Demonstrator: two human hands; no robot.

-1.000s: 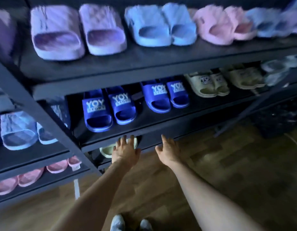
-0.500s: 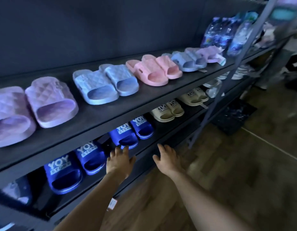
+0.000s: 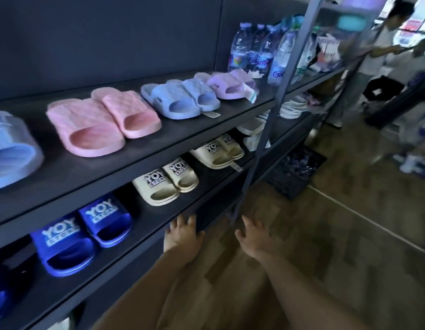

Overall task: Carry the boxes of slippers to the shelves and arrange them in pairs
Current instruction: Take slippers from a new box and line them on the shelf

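Landmark is the grey upright post [image 3: 266,129] of the shelves.

- Far left of post, upper shelf [image 3: 206,129]: one light blue slipper [image 3: 13,148], cut by the frame edge.
- Well left of post, lower shelf [image 3: 149,220]: dark blue pair [image 3: 82,234], "YOY" on straps, side by side.
- Left of post, upper shelf: pink pair [image 3: 101,120], touching each other.
- Nearer post: cream pair [image 3: 166,182] on the lower shelf, light blue pair [image 3: 180,98] on the upper.
- Left hand [image 3: 182,236]: just left of the post's foot, at the lower shelf's front edge. Grip wide open, fingers spread, holds nothing. Cannot tell if it touches the edge.
- Just left of post: second cream pair [image 3: 218,148] lower, lilac pair [image 3: 228,85] upper, tag on it.
- Right hand [image 3: 254,236]: just right of the post's foot, over the wood floor [image 3: 349,234]. Grip open, fingers spread, empty.
- Behind post: water bottles [image 3: 254,51], upright on the upper shelf.
- Right of post: white slippers [image 3: 292,107], blurred, and a black crate [image 3: 297,170] on the floor.
- Far right of post: a person [image 3: 383,44] standing, blurred.
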